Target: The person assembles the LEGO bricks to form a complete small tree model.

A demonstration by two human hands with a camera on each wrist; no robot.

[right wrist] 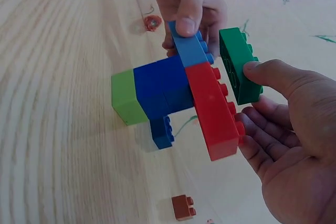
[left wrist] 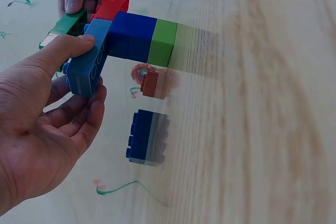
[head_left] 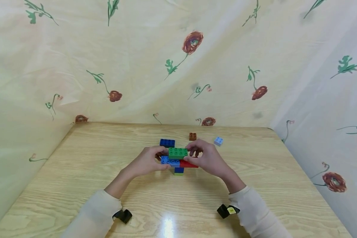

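Flower-printed cloth [head_left: 137, 49] backs the pale wooden table [head_left: 270, 172]. Just above the studs of a T-shaped plastic stack [right wrist: 160, 85], the right hand [head_left: 207, 158] pinches a green rectangular plastic brick [head_left: 178, 153]; it should be light, stiff and slightly slick, best held by its side walls. The left hand [head_left: 145, 161] grips the stack's light-blue plastic brick [head_left: 171, 162]. Beyond lie a dark-blue studded brick [head_left: 167, 142], a square brown brick [head_left: 192, 136] and a square pale-blue brick [head_left: 218, 141].

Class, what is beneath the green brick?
Below the green brick, across a gap, are the light blue brick and red brick; lower come a blue section and lime brick. In the head view, the green brick covers part of the tops below.
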